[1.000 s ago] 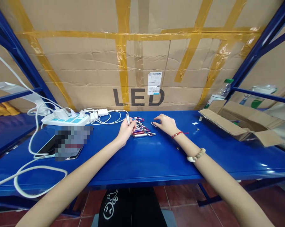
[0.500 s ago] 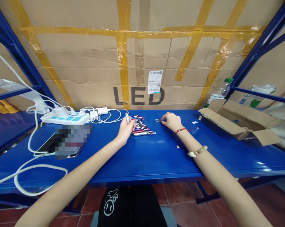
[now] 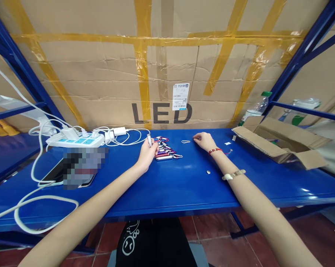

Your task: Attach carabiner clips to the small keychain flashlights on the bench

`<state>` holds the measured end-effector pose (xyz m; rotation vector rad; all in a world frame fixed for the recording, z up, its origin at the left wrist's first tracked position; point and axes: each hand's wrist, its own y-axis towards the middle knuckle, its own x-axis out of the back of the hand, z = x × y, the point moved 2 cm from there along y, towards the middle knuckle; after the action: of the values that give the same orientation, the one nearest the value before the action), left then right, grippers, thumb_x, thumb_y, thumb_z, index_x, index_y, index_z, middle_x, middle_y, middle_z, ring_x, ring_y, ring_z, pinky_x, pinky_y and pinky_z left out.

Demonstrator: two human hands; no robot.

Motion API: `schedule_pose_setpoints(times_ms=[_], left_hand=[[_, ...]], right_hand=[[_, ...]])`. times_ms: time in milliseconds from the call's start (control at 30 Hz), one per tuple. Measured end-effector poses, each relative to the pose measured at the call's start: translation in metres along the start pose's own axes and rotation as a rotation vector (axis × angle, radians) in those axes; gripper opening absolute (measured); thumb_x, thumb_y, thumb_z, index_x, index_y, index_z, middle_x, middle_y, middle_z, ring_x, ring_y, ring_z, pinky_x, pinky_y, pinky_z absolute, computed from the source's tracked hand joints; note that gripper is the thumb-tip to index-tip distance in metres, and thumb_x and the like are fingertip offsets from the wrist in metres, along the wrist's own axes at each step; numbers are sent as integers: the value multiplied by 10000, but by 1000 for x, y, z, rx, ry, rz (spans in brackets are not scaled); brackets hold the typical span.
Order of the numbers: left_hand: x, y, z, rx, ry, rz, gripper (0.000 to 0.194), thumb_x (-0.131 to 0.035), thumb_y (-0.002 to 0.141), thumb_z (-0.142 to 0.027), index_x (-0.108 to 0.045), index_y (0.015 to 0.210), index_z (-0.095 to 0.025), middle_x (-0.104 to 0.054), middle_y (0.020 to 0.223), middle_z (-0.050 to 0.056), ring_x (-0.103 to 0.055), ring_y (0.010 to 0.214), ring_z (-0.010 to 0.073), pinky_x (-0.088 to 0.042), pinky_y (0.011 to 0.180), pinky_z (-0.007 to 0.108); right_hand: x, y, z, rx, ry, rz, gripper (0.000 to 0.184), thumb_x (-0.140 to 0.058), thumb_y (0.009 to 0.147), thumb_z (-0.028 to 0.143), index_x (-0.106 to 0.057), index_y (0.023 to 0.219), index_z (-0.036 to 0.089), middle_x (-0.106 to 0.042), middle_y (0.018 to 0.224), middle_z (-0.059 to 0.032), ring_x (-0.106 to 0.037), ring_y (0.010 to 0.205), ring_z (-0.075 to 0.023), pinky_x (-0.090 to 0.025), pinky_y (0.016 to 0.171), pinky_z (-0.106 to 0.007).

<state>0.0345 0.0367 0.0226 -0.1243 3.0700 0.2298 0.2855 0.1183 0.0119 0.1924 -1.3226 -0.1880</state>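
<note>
My left hand (image 3: 148,154) is closed around a small silver flashlight (image 3: 149,139), whose tip points up out of the fist. Just right of that hand lies a row of several small flashlights (image 3: 164,157) in silver, red, purple and blue, with carabiner clips at their right ends. A single silver carabiner (image 3: 185,141) rests flat on the table, apart from the row. Beyond its right end is my right hand (image 3: 205,141), fingers curled and fingertips together, not touching the carabiner. Whatever those fingertips may hold is too small to make out.
On the left, a white power strip (image 3: 78,140) with plugs and loose cables stands behind phones (image 3: 62,167). An open cardboard box (image 3: 273,148) and a bottle (image 3: 258,107) are at right. A small round metal piece (image 3: 208,172) lies near my right wrist. A large carton (image 3: 100,81) backs the table.
My right hand moved the silver carabiner slightly right, let it go on the table and drew away to the right. My left hand stays in place with the flashlight.
</note>
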Motion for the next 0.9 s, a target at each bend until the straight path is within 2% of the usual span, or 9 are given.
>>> schedule_pose_setpoints(times_ms=[100,200,433,633,767,833,900], left_hand=[[-2,-1,-1,15,-8,2,158,-461,761,-122,-334,716,-204,-454,490,-96,-383,389,41,-284,406,160],[-3,-2,-2,12,-2,17,161,-458,765,-115,-334,715,-203,-453,490,-94,-383,391,40,-286,408,161],[-5,-5,-3,16,-7,37,170,-447,768,-88,-332,721,-204,-454,493,-92,-404,395,41,-291,404,162],[-3,-3,0,11,5,39,159,-449,770,-99,-339,724,-204,-461,499,-90,-395,398,43,-289,403,161],[-3,-3,-1,6,10,47,158,-453,772,-110,-337,720,-203,-458,503,-90,-397,404,41,-286,405,159],[-3,-4,-2,9,10,51,158,-450,776,-112,-334,717,-202,-456,504,-91,-395,405,39,-286,409,157],[-4,-4,-3,12,14,57,157,-450,778,-115,-334,718,-203,-457,506,-91,-394,406,39,-288,409,157]], right_hand=[[1,-1,-2,-67,-43,-58,261,-567,833,269,-677,1057,192,-625,1128,-105,-610,994,-205,-481,802,-285],[0,-1,-4,-167,-103,-50,286,-608,805,353,-695,1015,180,-619,1100,-146,-618,973,-248,-485,801,-333],[-5,4,-14,-177,-55,-35,201,-572,808,183,-715,944,149,-683,950,-155,-647,917,-254,-495,787,-344],[-10,9,-12,17,90,-58,267,-516,842,160,-679,1053,169,-705,965,-70,-651,885,-159,-485,807,-251],[-12,7,-2,195,171,-90,301,-558,843,360,-671,1076,207,-673,1045,-69,-628,859,-161,-475,780,-264],[-13,5,4,319,200,-54,323,-617,788,442,-695,1012,223,-665,1034,-65,-607,855,-166,-461,767,-272],[-14,3,9,380,176,-12,277,-627,778,452,-714,925,234,-658,1017,-57,-580,897,-179,-436,780,-289]])
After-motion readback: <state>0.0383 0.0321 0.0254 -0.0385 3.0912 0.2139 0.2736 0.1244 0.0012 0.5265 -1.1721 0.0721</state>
